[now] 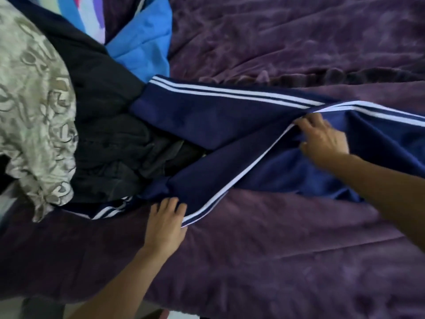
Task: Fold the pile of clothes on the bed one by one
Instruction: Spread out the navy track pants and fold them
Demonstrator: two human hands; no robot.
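Two hands on navy track pants (207, 120), waistband cut off right

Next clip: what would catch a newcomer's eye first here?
The navy track pants with white side stripes, spread across the purple bedspread at centre. The left hand presses the near leg's edge and the right hand rests where the legs meet. A pile of dark clothes sits left.

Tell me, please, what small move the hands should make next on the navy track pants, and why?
Probably draw the near leg, which the left hand touches at its striped edge, up onto the far leg: the navy track pants lie splayed in a V on the purple blanket, while the right hand touches the crotch.
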